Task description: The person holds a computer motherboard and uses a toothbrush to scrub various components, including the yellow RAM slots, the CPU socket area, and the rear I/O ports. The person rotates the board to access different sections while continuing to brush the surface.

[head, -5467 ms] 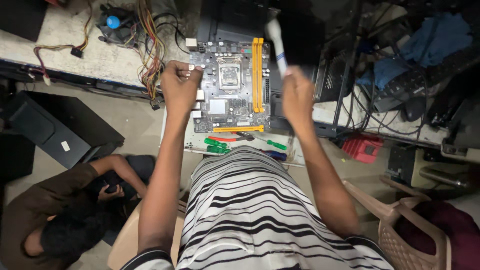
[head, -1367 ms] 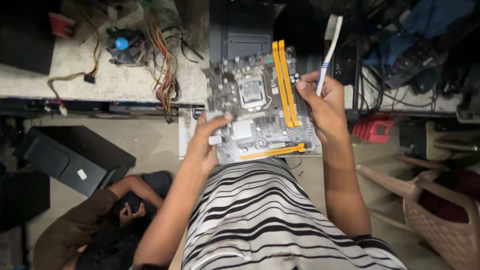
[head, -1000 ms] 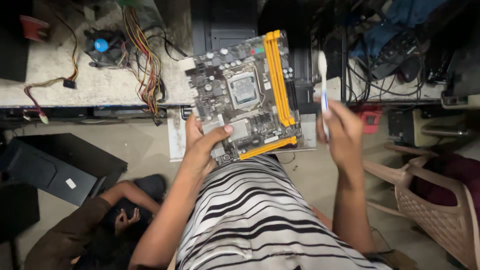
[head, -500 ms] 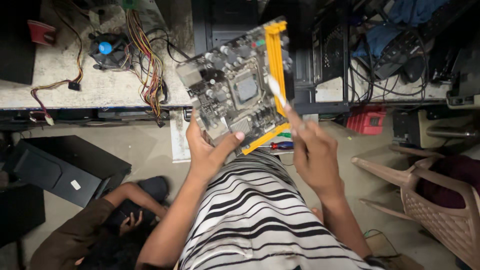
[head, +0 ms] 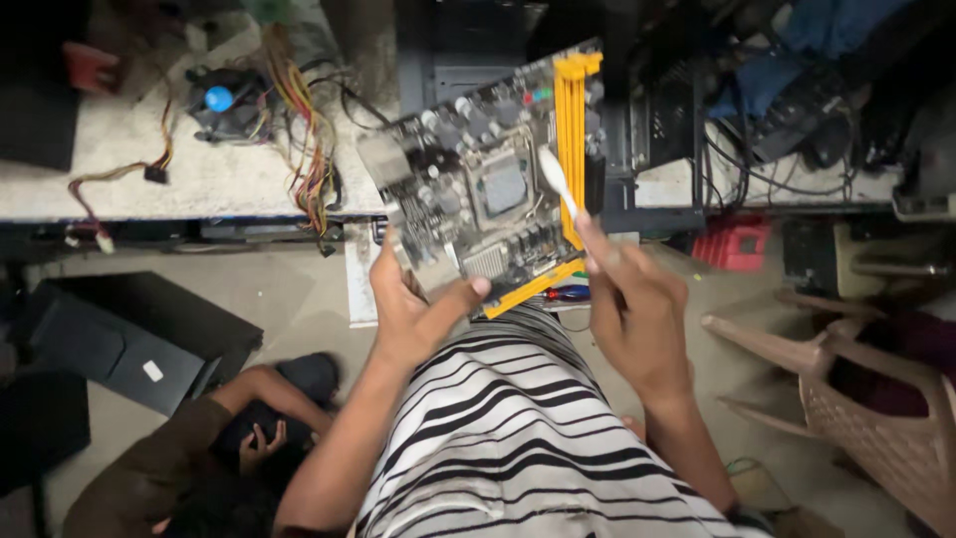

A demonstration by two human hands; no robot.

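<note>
I am looking down at a grey workbench (head: 199,179) strewn with cables (head: 304,149). My left hand (head: 413,309) is gripping a tilted motherboard (head: 488,189) by its lower edge, above my striped shirt (head: 518,438). My right hand (head: 637,309) is pinching a white brush (head: 556,179), its tip touching the board beside the yellow slots (head: 573,130).

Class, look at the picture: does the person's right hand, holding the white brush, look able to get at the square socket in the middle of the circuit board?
Probably yes. The left hand tilts the circuit board up, and the brush in the right hand already lies beside the socket, with nothing in between.
</note>
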